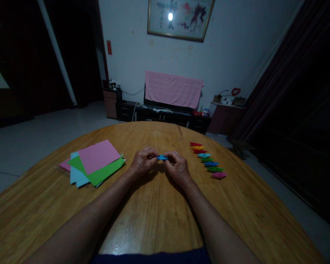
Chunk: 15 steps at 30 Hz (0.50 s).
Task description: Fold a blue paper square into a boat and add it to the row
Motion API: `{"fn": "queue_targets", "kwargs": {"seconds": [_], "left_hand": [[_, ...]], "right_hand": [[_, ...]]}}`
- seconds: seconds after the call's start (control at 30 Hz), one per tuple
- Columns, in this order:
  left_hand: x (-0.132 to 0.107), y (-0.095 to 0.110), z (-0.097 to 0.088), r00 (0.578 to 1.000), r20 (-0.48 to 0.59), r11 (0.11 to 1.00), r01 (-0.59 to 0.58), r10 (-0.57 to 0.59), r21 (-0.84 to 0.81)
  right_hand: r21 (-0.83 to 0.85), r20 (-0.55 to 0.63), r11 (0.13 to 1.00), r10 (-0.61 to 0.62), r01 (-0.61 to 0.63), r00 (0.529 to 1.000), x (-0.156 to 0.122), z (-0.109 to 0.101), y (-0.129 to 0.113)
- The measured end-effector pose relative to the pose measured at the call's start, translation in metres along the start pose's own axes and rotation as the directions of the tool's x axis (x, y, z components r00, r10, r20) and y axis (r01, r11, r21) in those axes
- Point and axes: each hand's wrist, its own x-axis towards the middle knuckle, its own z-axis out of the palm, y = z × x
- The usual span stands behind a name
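"Item held?"

"One small blue folded-paper boat (162,158), over the round brown wooden table (145,223). Fingers of my left hand (144,162) and right hand (178,167) pinch its opposite ends."

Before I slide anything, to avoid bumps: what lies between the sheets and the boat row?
The left hand, blue boat and right hand, in the head view.

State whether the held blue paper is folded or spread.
Folded: the blue paper forms a small, pointed shape between left hand and right hand.
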Motion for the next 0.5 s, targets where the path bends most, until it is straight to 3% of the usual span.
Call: {"fn": "queue_targets", "kwargs": {"seconds": [0.17,0.5], "left_hand": [[-0.002,0.000,-0.002,0.999,0.050,0.997,0.012,-0.016,0.079],[-0.004,-0.001,0.001,0.986,0.119,0.990,0.128,-0.120,-0.061]], "right_hand": [[-0.057,0.040,0.996,-0.068,0.070,0.997,-0.001,-0.002,-0.008],[-0.077,0.059,0.993,-0.082,0.086,0.995,0.000,-0.005,-0.016]]}}
